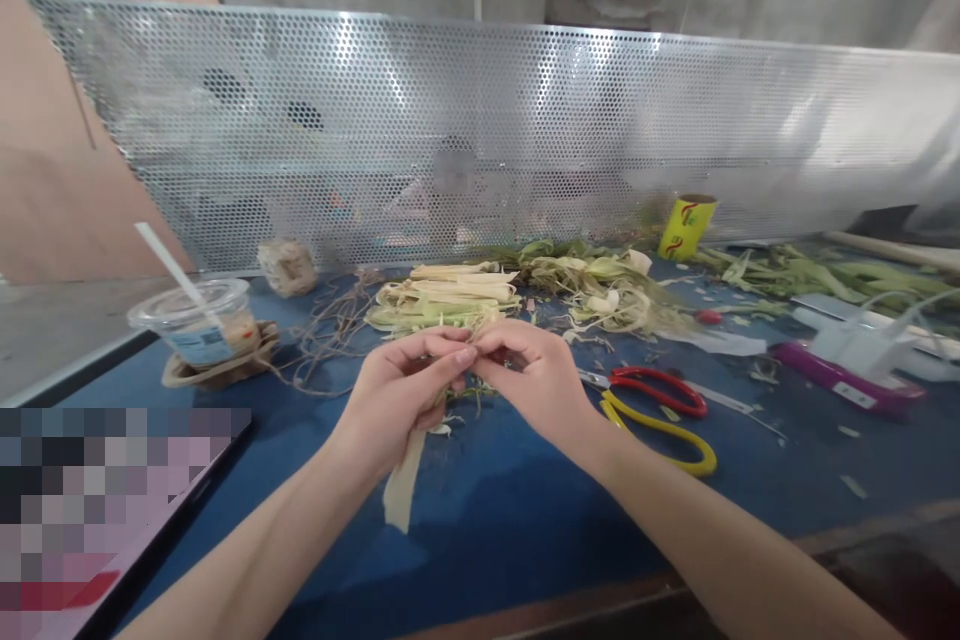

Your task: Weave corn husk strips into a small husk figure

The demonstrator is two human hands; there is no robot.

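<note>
My left hand (405,385) and my right hand (529,375) meet at the fingertips over the blue table. Both are pinched on a small piece whose details the fingers hide. A pale husk strip (405,482) hangs down below my left hand and looks held by it. Just beyond the fingers lies a stack of pale husks (446,295). Scissors with red and yellow handles (660,425) rest beside my right forearm.
A plastic cup with a straw (199,325), tangled twine (330,330) and a twine ball (287,266) are at the left. Husk scraps (600,290), a yellow roll (686,226) and a purple power strip (847,378) lie right. A perforated metal screen (480,140) stands behind.
</note>
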